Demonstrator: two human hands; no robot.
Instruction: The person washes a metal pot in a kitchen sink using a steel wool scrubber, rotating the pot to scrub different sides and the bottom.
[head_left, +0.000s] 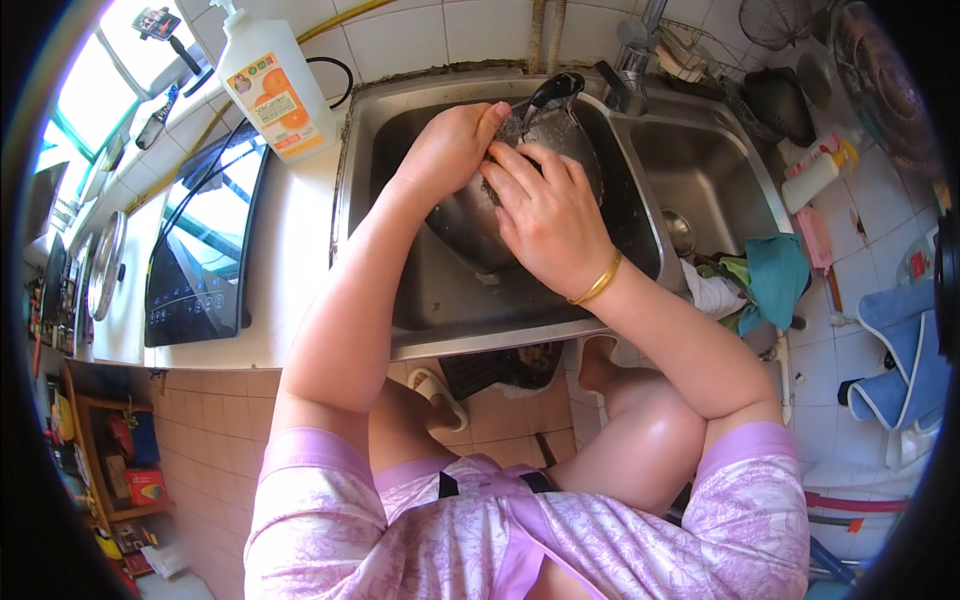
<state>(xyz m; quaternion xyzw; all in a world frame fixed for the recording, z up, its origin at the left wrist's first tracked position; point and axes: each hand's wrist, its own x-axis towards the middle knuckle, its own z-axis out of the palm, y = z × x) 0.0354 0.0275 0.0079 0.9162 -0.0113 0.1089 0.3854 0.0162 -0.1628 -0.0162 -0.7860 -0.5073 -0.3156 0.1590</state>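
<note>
My left hand (448, 150) and my right hand (553, 217) meet over the larger basin of a stainless steel sink (420, 307). Between them is a dark, wiry scouring pad (490, 192), mostly covered by my fingers. My left fingers curl in, thumb uppermost; my right fingers lie bent across the pad. Beneath my hands a rounded metal pan (469, 229) rests in the basin, its far part partly hidden. Water runs from the black faucet head (557, 88) just beyond my fingers. A gold-coloured bangle (598, 279) circles my right wrist.
Left of the sink stand a large pump bottle (279, 94) and a black induction cooker (202, 255). A smaller basin (701, 176) adjoins on the right, with cloths (772, 281) over its front edge. The faucet lever (621, 86) rises behind the divider.
</note>
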